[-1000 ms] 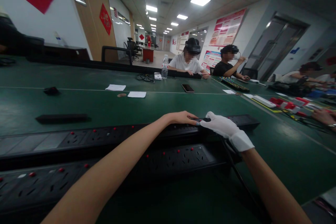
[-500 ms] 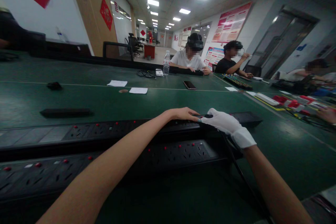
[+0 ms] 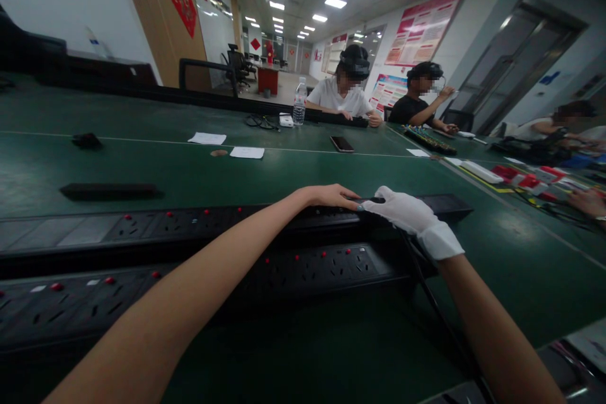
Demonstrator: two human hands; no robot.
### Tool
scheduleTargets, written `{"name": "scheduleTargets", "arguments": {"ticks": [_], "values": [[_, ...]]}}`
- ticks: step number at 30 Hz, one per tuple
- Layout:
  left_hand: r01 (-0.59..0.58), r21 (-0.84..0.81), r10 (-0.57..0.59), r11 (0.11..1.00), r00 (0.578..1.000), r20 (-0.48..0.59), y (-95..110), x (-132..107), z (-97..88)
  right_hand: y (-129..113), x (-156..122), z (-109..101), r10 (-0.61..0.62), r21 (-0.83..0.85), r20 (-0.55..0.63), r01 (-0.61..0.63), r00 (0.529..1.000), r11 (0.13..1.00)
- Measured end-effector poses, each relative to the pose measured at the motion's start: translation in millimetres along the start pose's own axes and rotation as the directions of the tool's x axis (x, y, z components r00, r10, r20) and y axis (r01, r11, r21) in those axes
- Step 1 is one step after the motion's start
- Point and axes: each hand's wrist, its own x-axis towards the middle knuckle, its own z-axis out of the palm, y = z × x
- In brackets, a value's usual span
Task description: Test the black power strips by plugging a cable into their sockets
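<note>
Two long black power strips with red switches lie across the green table, a far strip (image 3: 189,224) and a near strip (image 3: 303,268). My bare left hand (image 3: 329,196) rests palm down on the far strip near its right end, fingers stretched flat. My right hand (image 3: 402,211), in a white glove, lies on the same strip just right of the left hand, its fingertips closed on a small dark object (image 3: 374,200) that I cannot make out. A black cable (image 3: 433,312) runs from the strips toward me under my right forearm.
A flat black bar (image 3: 108,190), two paper slips (image 3: 246,152), a phone (image 3: 341,144) and a water bottle (image 3: 298,103) lie farther out on the table (image 3: 473,252). Several people sit at the far right with keyboards and red-and-white parts (image 3: 516,175).
The view has tilted slightly, so everything sits a little higher in the picture. Both hands stay on the far power strip in the same pose.
</note>
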Motion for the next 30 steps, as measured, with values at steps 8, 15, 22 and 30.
{"name": "scheduleTargets", "arguments": {"ticks": [8, 15, 22, 30], "values": [[-0.007, 0.041, 0.007, 0.999, 1.0, 0.001, 4.1, -2.4, -0.7, -3.4, -2.9, -2.8, 0.019, 0.0, 0.009, -0.019, 1.0, 1.0], [-0.01, 0.032, 0.01, 0.999, 1.0, 0.0, 1.6, -1.3, -0.7, -1.9, -2.1, -1.5, 0.019, 0.008, 0.0, -0.019, 1.0, 1.0], [-0.009, 0.037, 0.009, 0.999, 1.0, 0.003, 1.3, -1.9, -1.0, -2.8, -3.4, -4.1, 0.009, 0.012, 0.004, -0.009, 1.0, 1.0], [0.021, 0.064, -0.022, 0.998, 1.0, 0.009, 1.2, -1.4, -1.8, -2.3, -2.4, -2.8, 0.01, -0.001, -0.004, -0.01, 1.0, 1.0]]}}
